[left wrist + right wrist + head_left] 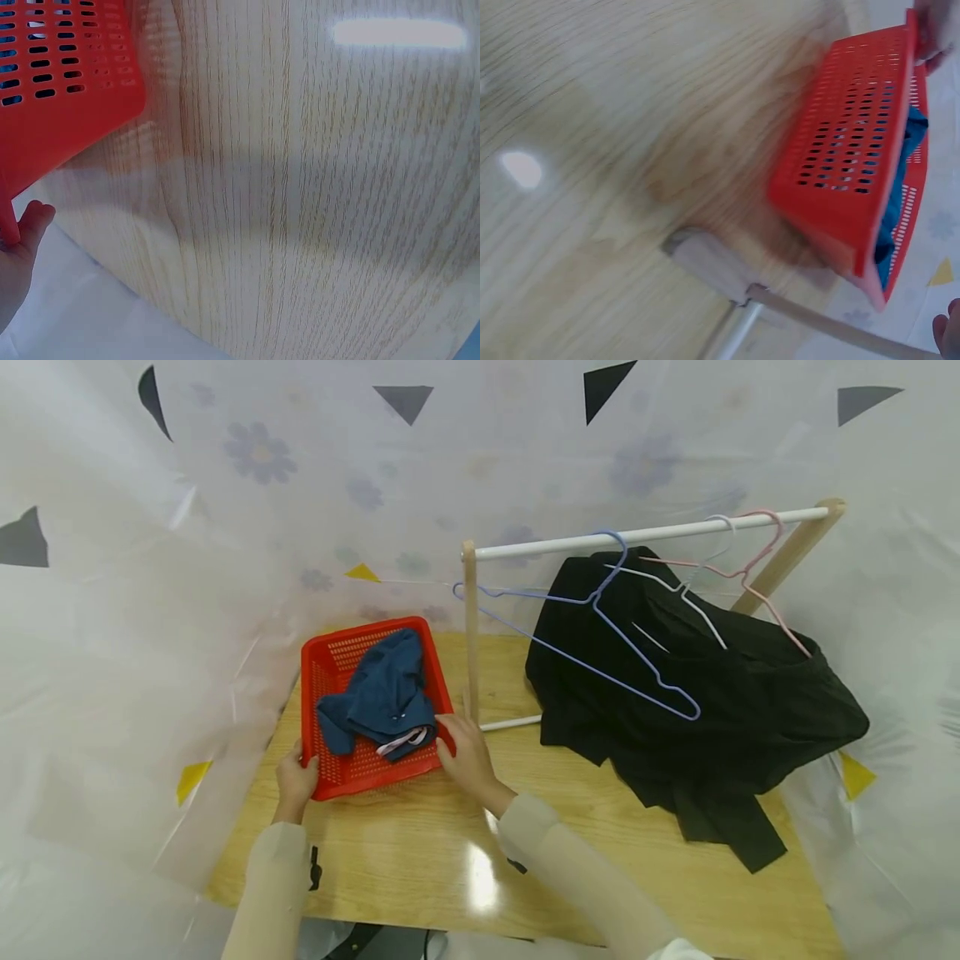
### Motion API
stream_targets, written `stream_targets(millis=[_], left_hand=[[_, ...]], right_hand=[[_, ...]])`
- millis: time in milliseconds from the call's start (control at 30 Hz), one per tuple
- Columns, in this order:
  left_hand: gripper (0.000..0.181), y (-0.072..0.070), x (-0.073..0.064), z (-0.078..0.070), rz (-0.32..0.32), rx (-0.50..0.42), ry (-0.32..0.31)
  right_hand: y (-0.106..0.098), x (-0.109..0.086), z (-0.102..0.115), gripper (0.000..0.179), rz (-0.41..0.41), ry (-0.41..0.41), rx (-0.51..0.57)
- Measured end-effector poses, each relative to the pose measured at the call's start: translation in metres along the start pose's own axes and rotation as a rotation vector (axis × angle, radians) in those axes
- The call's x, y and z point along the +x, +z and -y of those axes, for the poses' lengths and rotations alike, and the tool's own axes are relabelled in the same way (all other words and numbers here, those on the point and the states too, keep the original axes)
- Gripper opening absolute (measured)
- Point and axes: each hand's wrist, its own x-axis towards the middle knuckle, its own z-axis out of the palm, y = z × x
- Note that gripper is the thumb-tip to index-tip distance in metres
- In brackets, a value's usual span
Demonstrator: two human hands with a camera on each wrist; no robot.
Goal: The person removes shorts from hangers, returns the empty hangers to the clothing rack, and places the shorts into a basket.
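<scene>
A red perforated plastic basket (367, 781) sits toward the left of the table, and its front left corner shows in the left wrist view. Inside it lies a crumpled dark blue garment (386, 685) with a pale band at its lower edge. My left hand (296, 783) grips the basket's rim at the front left corner, thumb on the near side. At the front right corner, my right hand (471, 758) overlaps the rim in the head view with loosely bent fingers. The right wrist view shows those fingers (946, 330) a little apart from the basket wall.
Right of the basket stands a rack with a white rail (547, 547) and wooden posts (471, 627). A blue hanger (600, 597), a white hanger (682, 589) and a pink hanger (750, 578) hang from it. Black clothing (720, 718) spreads beneath, over the wooden table (405, 852).
</scene>
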Motion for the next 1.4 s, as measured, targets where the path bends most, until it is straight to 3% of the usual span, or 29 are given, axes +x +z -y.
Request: stream_targets(millis=[200,633,767,900,1000,1133,1300,1400], left_hand=[[0.052,0.001,0.0,0.0,-0.024,-0.009,0.005],[0.05,0.008,0.003,-0.005,-0.099,0.004,0.023],[0.05,0.011,0.003,-0.007,-0.112,-0.016,0.023],[0.05,0.015,0.001,-0.013,-0.172,-0.007,0.032],[0.05,0.019,-0.002,-0.021,-0.221,0.036,0.072],[0.054,0.026,-0.003,-0.035,-0.266,0.062,0.17],[0.06,0.038,-0.002,-0.063,-0.236,-0.048,0.27],[0.063,0.049,-0.005,-0.084,-0.241,-0.13,0.368]], right_hand=[[-0.009,-0.027,-0.018,0.037,-0.028,-0.04,-0.1],[-0.05,-0.071,-0.054,0.04,-0.01,0.181,-0.087],[-0.069,-0.086,-0.065,0.039,-0.041,0.201,-0.122],[-0.088,-0.096,-0.077,0.04,-0.101,0.188,-0.15],[-0.103,-0.101,-0.085,0.04,-0.161,0.171,-0.175],[-0.127,-0.102,-0.093,0.042,-0.247,0.15,-0.205],[-0.155,-0.094,-0.092,0.041,-0.384,0.073,-0.246],[-0.169,-0.088,-0.088,0.035,-0.486,-0.003,-0.254]])
